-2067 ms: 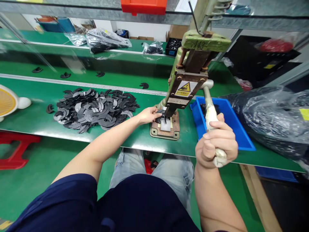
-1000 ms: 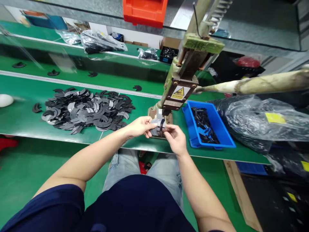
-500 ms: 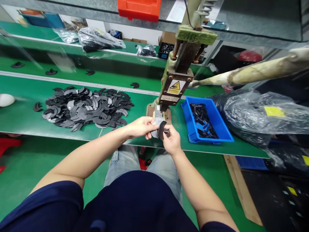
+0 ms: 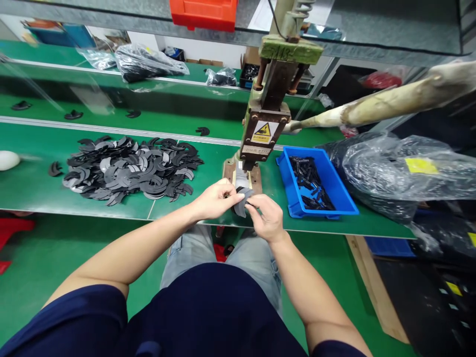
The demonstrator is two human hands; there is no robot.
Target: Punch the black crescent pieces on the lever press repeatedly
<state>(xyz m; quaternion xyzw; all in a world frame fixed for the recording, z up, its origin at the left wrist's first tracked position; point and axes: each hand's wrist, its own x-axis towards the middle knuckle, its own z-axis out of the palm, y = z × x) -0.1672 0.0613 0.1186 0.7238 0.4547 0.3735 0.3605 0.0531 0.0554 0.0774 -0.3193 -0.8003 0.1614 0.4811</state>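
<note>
In front of a hand press [image 4: 262, 129], my two hands meet close to the bench edge. My left hand [image 4: 217, 199] is closed around curved dark grey plastic pieces [image 4: 241, 207], with the thumb lying on top. At their right side, my right hand [image 4: 267, 215] pinches with thumb and fingertips. A small dark part seems to be between those fingertips, but its kind is hidden. Left of my hands lies a wide heap of similar curved grey pieces [image 4: 136, 168]. On the right, a blue bin [image 4: 327, 214] holds small black parts [image 4: 310, 178].
The press's long lever [image 4: 372, 104] reaches out to the right above the bin. Behind the bin sits a large plastic-wrapped bundle [image 4: 401, 168]. An orange-red bin [image 4: 204, 14] sits on the shelf overhead. Several curved pieces lie on the green strip [image 4: 163, 121] behind the bench.
The curved piece held upright in my right fingers now lies flatter among the pieces in my left hand. My right hand has shifted slightly and pinches at their edge. The view has moved a little.
</note>
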